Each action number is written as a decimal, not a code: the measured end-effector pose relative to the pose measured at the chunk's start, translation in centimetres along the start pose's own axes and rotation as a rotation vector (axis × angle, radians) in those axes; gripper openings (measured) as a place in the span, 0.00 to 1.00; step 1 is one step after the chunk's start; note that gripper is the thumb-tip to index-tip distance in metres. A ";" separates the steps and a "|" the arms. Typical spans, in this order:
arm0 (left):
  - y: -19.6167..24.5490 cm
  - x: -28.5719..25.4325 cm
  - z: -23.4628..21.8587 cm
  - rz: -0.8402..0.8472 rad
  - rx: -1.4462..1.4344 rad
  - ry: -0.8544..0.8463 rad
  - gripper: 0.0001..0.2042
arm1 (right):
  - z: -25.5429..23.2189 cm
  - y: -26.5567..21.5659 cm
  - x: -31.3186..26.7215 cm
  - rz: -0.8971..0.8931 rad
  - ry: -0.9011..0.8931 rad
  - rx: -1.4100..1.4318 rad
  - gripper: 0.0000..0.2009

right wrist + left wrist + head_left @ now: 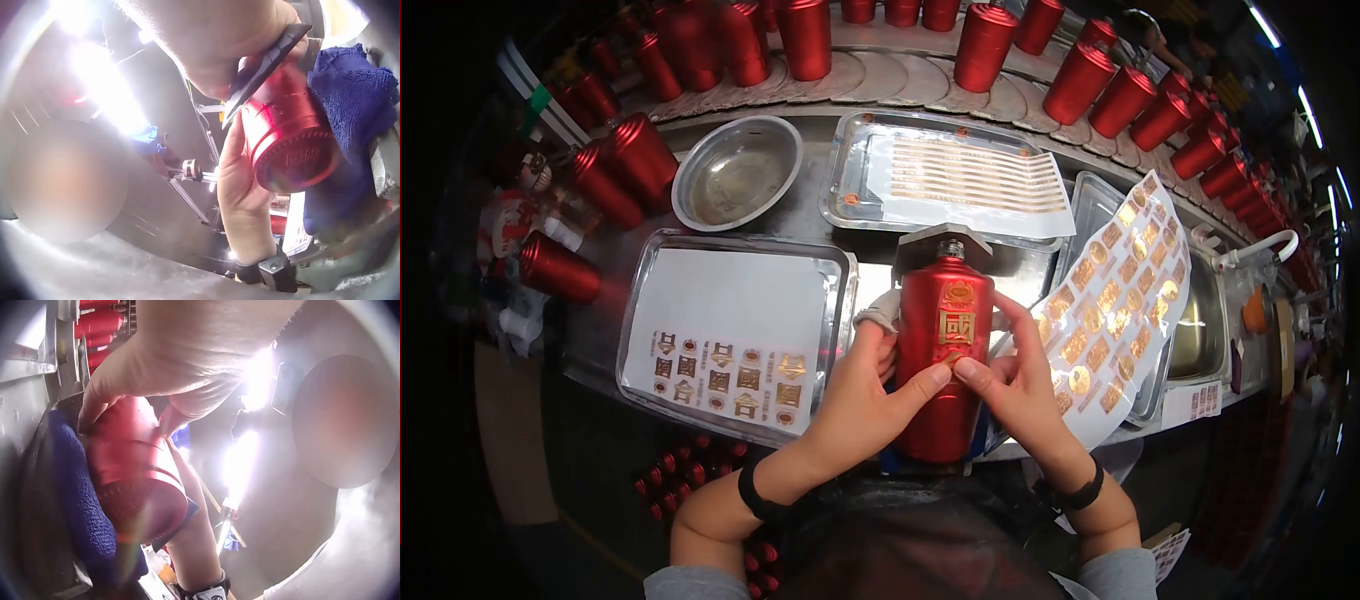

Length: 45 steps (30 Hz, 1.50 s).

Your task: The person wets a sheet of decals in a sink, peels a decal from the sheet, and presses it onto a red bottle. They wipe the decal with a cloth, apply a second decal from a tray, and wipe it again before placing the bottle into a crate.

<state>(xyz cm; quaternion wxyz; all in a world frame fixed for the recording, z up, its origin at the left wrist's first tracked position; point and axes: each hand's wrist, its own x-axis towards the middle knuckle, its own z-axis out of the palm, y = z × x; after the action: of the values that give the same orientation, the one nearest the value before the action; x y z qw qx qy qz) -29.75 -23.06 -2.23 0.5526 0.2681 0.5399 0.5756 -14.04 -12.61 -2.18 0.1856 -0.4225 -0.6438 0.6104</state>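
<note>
A glossy red bottle (945, 405) with gold characters and a round gold emblem stands tilted in front of me, its neck away from me. From the left, my left hand (855, 400) grips it, thumb on the lower gold character. My right hand (1025, 385) holds its right side, thumb tip beside the left one. A pale cloth (879, 311) shows at the left fingers. Against the right palm lies a dark flat piece (265, 78), beside the bottle. The bottle's embossed base (140, 509) faces the wrist cameras. A blue cloth (356, 94) lies under the bottle.
At left lies a tray (632, 330) with a sheet of gold stickers (730, 300). Behind are a metal bowl (788, 190) and a tray (836, 190) with striped gold strips (960, 170). A gold sticker sheet (1115, 300) curls at right. Red bottles (985, 50) line the conveyor (880, 75).
</note>
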 end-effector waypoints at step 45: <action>-0.7 -0.1 0.9 0.087 -0.003 0.087 0.36 | 0.4 -1.1 5.6 -0.126 0.046 -0.089 0.23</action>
<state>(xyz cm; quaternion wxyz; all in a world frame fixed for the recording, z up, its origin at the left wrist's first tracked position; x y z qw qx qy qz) -28.68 -23.02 -2.55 0.5033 0.2652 0.5503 0.6111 -17.87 -8.45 -2.73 0.2193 -0.4027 -0.6911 0.5586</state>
